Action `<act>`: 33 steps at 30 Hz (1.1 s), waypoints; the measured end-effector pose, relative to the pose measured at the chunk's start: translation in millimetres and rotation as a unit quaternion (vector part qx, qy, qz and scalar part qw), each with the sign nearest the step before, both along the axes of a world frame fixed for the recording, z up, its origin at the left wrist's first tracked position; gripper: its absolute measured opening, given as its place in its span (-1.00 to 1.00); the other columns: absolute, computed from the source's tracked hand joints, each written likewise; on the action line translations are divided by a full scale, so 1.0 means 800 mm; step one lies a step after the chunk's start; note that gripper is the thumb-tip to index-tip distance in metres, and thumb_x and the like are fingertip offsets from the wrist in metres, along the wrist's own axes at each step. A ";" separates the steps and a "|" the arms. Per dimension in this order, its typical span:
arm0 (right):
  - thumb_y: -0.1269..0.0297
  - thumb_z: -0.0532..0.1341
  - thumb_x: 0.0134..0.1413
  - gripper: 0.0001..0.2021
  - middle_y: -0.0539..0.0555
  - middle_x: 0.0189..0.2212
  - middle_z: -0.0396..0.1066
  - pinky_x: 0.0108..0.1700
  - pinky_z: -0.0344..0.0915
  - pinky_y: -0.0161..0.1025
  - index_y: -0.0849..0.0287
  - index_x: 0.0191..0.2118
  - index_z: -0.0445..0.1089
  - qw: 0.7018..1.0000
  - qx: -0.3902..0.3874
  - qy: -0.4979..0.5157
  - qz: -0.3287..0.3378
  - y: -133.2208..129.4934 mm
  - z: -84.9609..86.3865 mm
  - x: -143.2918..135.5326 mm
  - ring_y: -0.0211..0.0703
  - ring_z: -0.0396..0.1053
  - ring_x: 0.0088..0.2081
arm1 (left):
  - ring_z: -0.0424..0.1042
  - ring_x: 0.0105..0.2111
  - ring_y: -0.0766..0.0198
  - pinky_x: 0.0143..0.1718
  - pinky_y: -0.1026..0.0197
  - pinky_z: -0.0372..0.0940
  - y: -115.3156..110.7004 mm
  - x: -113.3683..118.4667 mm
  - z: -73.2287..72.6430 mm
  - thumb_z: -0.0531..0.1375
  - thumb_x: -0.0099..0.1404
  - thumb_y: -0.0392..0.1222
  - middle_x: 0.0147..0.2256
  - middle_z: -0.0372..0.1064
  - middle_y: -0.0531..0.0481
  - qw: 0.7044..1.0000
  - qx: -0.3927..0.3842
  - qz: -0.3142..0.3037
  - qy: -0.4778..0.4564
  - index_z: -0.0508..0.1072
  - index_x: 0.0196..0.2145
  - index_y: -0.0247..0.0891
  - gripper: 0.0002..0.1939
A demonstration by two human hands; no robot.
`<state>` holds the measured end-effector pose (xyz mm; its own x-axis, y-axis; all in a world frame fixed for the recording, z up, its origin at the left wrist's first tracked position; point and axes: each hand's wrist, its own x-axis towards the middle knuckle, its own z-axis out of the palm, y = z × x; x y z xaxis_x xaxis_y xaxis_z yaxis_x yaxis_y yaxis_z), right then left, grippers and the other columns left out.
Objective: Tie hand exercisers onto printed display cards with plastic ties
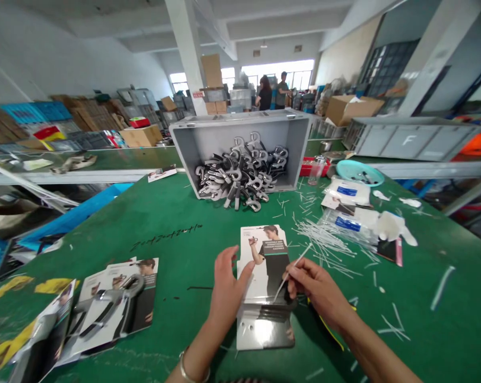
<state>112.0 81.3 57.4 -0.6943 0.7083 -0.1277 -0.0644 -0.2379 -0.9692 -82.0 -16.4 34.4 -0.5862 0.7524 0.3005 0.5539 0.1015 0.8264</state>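
My left hand is open, its thumb and fingers apart at the left edge of a stack of printed cards on the green table. My right hand pinches a thin white strip between thumb and fingers over the right side of the stack. The top card shows a picture of a person and dark panels. Below it, nearer to me, lies a shiny lower part with small holes. A heap of similar white strips lies beyond my right hand.
A tipped grey crate holds many grey and black hand grips. Carded grips lie at left. At right are plastic packets, a white glove, a turquoise dish and a yellow-edged tool. Two people stand far back.
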 end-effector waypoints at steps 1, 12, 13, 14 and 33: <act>0.08 0.23 0.22 -0.75 0.02 -0.40 0.47 -0.37 0.29 -0.30 0.18 -0.29 0.38 1.000 -0.015 0.001 0.000 0.000 -0.003 -0.002 -0.30 0.36 -0.50 | 0.33 0.02 -0.01 0.06 -0.07 0.24 0.005 -0.012 -0.012 0.26 0.24 -0.03 0.08 0.28 -0.30 0.999 -0.020 0.013 -0.026 0.31 0.13 -0.33 -0.43; 0.06 0.24 0.19 -0.73 0.08 -0.31 0.52 -0.36 0.39 -0.28 0.15 -0.21 0.28 0.999 0.003 -0.032 0.008 -0.004 0.000 -0.022 -0.23 0.47 -0.44 | 0.49 -0.27 0.13 -0.24 0.17 0.35 -0.016 -0.051 -0.025 0.29 0.15 -0.06 -0.12 0.52 -0.13 0.918 0.028 -0.048 -0.393 0.45 0.03 -0.31 -0.49; 0.06 0.24 0.20 -0.74 0.08 -0.30 0.51 -0.32 0.41 -0.26 0.15 -0.20 0.28 0.999 0.026 -0.032 0.005 -0.002 0.004 -0.027 -0.21 0.49 -0.40 | 0.49 -0.30 0.17 -0.28 0.21 0.35 -0.022 -0.051 -0.022 0.29 0.15 -0.07 -0.13 0.53 -0.12 0.904 0.038 -0.062 -0.421 0.44 0.04 -0.32 -0.49; 0.06 0.23 0.21 -0.75 0.08 -0.30 0.51 -0.28 0.43 -0.24 0.14 -0.20 0.27 0.998 0.055 -0.030 -0.002 0.000 0.008 -0.033 -0.19 0.51 -0.38 | 0.49 -0.33 0.19 -0.30 0.23 0.34 -0.027 -0.052 -0.019 0.30 0.15 -0.09 -0.14 0.53 -0.12 0.896 0.047 -0.070 -0.436 0.44 0.04 -0.32 -0.49; 0.15 -0.01 0.38 -0.78 0.11 -0.28 0.47 -0.26 0.39 -0.19 0.14 -0.10 0.28 0.905 0.388 -0.147 0.088 0.006 -0.022 -0.148 -0.15 0.47 -0.34 | 0.46 -0.46 0.27 -0.46 0.31 0.25 -0.055 -0.086 -0.059 0.36 0.08 0.03 -0.37 0.55 -0.03 0.836 0.073 -0.011 -0.544 0.53 -0.11 -0.32 -0.52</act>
